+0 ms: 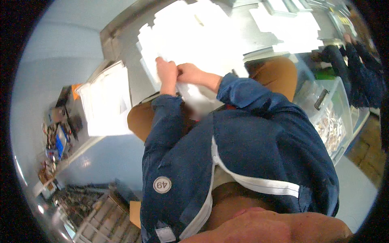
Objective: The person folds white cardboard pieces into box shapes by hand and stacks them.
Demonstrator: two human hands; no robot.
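My left hand (167, 71) and my right hand (192, 73) are close together, fingers bent, over a broad spread of overexposed white sheets or flat pieces (194, 33). A small dark patch shows between the two hands; whether it is a held thing or shadow I cannot tell. The fingertips are washed out by glare, so any grip is hidden. A small pale strip (199, 20) lies on the white pieces beyond my hands. Below my wrists, a whitish blurred thing (197, 101) shows above my lap.
A clear plastic bin (348, 121) of small shiny parts stands at right. Another person's dark sleeves (361, 70) are beyond it. A stack of white sheets (104, 103) lies at left. More white pieces (285, 27) and pale trays (281, 6) lie at the far right on the grey table (124, 56).
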